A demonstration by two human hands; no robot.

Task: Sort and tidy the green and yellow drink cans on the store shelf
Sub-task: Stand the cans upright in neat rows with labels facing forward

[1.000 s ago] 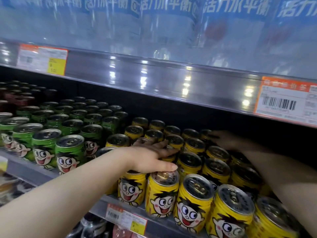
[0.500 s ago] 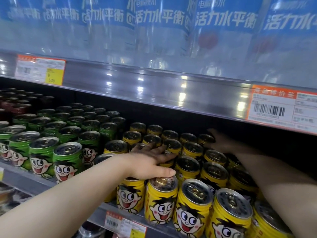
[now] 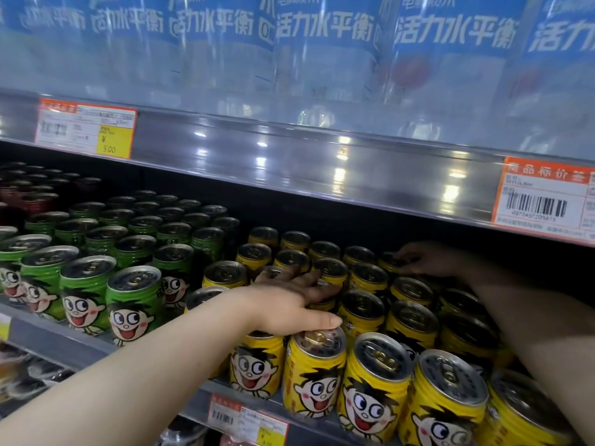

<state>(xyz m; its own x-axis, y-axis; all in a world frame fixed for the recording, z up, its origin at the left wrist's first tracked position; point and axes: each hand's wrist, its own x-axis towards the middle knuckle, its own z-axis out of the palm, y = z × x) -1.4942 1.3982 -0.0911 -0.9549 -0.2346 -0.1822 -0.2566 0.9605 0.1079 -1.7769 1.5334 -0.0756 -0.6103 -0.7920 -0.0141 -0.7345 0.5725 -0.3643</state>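
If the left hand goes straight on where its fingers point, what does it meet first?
Probably the yellow can just beyond the fingertips of the left hand, which points right and toward the back of the shelf. Depth is unclear; it may skim over that can's top instead.

glossy metal cans point(image 3: 375, 387), shiny shelf edge point(image 3: 289, 165)

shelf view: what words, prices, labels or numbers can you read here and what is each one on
"活力水平衡" on the blue labels of the bottles up top
"¥ 5.00" on the yellow patch of the left price tag
"商品标价签" on the orange header of the right price tag; its barcode digits are too blurred to read
lower price tag: too blurred to read
red print on the yellow cans: too small to read
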